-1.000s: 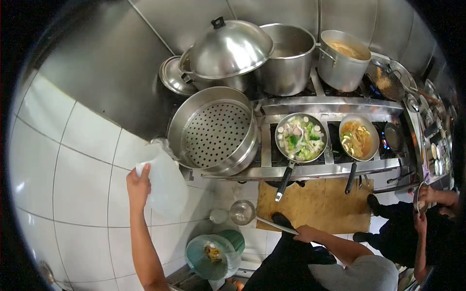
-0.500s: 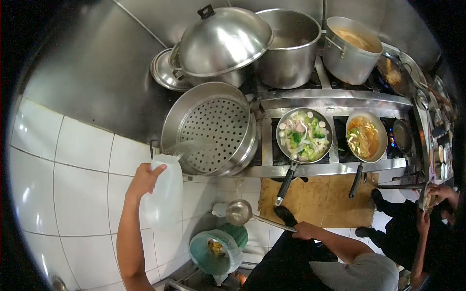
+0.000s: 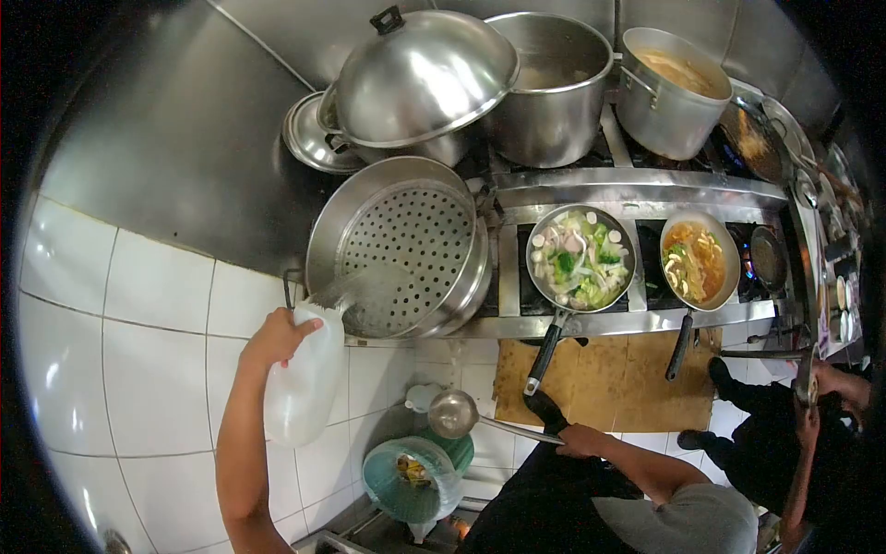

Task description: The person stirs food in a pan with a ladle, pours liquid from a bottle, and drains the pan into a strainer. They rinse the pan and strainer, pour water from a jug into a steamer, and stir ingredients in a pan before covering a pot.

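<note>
My left hand (image 3: 275, 338) is closed on a white translucent plastic jug (image 3: 303, 383), tilted with its cut mouth over the rim of a large steel steamer pot (image 3: 325, 222). Water streams from it onto the perforated steamer plate (image 3: 406, 240) inside. Lower right, my right hand (image 3: 583, 441) grips the long handle of a ladle (image 3: 453, 414), its bowl hanging beside the stove front. In front of the stove, above the ladle, a skillet of vegetables (image 3: 580, 258) rests on a burner with its black handle pointing toward me.
Behind stand a domed-lid pot (image 3: 425, 78), a tall stockpot (image 3: 549, 120) and a pot of broth (image 3: 669, 111). A pan of orange soup (image 3: 699, 261) sits by a lit burner. Below is a lined bin (image 3: 388, 480). A co-worker (image 3: 812, 434) holds a pan at right.
The jug has shifted slightly and tips more, with a fuller stream of water. The co-worker's pan at right has turned. My right hand and ladle stay nearly still.
</note>
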A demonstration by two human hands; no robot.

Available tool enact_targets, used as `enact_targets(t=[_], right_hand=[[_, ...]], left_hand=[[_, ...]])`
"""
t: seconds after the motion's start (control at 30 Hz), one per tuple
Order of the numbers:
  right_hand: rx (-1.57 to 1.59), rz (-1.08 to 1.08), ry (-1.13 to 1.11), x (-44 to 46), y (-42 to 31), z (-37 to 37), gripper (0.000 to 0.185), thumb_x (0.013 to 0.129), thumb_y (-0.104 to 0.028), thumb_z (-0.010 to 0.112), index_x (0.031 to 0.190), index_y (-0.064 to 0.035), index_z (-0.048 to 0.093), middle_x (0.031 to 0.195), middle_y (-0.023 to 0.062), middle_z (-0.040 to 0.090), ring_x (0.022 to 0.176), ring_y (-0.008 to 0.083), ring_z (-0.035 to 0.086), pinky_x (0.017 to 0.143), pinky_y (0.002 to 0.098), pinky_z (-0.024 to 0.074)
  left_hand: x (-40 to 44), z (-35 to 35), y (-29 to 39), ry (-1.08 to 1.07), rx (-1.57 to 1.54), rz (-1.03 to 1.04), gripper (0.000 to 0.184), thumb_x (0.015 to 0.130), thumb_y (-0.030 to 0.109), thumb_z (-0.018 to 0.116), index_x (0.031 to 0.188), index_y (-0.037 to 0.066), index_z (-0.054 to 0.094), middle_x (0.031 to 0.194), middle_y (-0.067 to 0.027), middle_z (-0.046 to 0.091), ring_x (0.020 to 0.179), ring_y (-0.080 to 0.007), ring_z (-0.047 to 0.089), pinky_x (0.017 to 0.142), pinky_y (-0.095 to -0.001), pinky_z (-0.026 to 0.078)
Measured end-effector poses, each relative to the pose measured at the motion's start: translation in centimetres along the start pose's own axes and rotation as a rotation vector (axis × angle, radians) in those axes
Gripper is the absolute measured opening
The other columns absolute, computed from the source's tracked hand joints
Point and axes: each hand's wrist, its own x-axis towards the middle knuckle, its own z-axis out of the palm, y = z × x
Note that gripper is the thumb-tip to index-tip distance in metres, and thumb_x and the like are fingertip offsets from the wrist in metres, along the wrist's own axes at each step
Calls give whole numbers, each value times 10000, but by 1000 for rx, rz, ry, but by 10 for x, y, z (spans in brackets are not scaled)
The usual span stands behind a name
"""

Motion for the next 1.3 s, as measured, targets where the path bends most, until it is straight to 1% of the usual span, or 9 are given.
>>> enact_targets(t=[0.27, 0.37, 0.77, 0.87, 0.93, 0.97, 1.03, 1.27, 1.3], right_hand=[[-4, 6, -7, -1, -6, -4, 387, 820, -340, 595, 945, 25, 627, 913, 237, 638, 891, 381, 624, 795, 462, 482], [-2, 11, -16, -2, -5, -3, 380, 819, -334, 596, 936, 26, 631, 919, 236, 637, 898, 378, 623, 800, 459, 481], [41, 6, -10, -13, -15, -9, 376, 820, -340, 605, 897, 28, 631, 862, 223, 643, 856, 364, 635, 771, 452, 489], [8, -4, 5, -5, -6, 3, 383, 821, -351, 609, 908, 21, 629, 862, 218, 643, 844, 369, 633, 764, 454, 491], [-67, -40, 49, -2, 3, 14, 386, 822, -357, 609, 917, 17, 629, 864, 216, 643, 839, 373, 632, 762, 455, 492], [-54, -55, 62, -3, 5, 16, 390, 820, -362, 613, 925, 14, 628, 873, 217, 644, 845, 377, 630, 768, 457, 491], [-47, -72, 75, -5, 4, 18, 395, 817, -366, 617, 932, 11, 627, 881, 218, 644, 852, 381, 629, 773, 458, 491], [-12, -68, 110, -6, 7, 36, 421, 809, -395, 594, 934, 4, 643, 894, 221, 647, 856, 377, 631, 788, 452, 491], [-13, -73, 138, -4, 13, 42, 422, 809, -397, 589, 930, 3, 646, 888, 220, 649, 845, 375, 633, 784, 450, 492]], left_hand=[[16, -11, 8, -100, 146, -41, 556, 833, 421, 682, 759, -93, 485, 526, -134, 524, 377, -222, 539, 348, -349, 439], [15, -12, 16, -14, 163, -7, 567, 838, 435, 661, 677, -85, 504, 500, -154, 530, 382, -264, 554, 415, -382, 461], [18, -14, 50, -124, 407, -25, 531, 815, 393, 691, 802, -124, 570, 616, -199, 583, 392, -256, 539, 398, -387, 448], [14, -12, 54, -94, 317, 48, 486, 792, 368, 716, 889, -99, 626, 764, -218, 642, 563, -284, 635, 508, -399, 505], [26, -4, 49, -29, 567, 77, 449, 773, 351, 732, 956, -52, 659, 929, -225, 664, 835, -311, 672, 691, -399, 533], [30, -2, 48, -26, 564, 77, 449, 773, 351, 732, 956, -52, 659, 929, -225, 664, 835, -311, 672, 691, -399, 533], [34, -1, 50, 13, 653, 93, 451, 755, 351, 745, 1008, -15, 668, 1059, -230, 643, 1030, -331, 621, 841, -389, 505], [25, 0, 79, 132, 929, 107, 263, 785, 225, 689, 988, 58, 706, 1014, -159, 682, 948, -283, 668, 796, -382, 533], [27, 4, 79, 268, 942, 34, 232, 792, 193, 666, 984, 71, 711, 1008, -140, 688, 938, -275, 673, 789, -393, 536]])
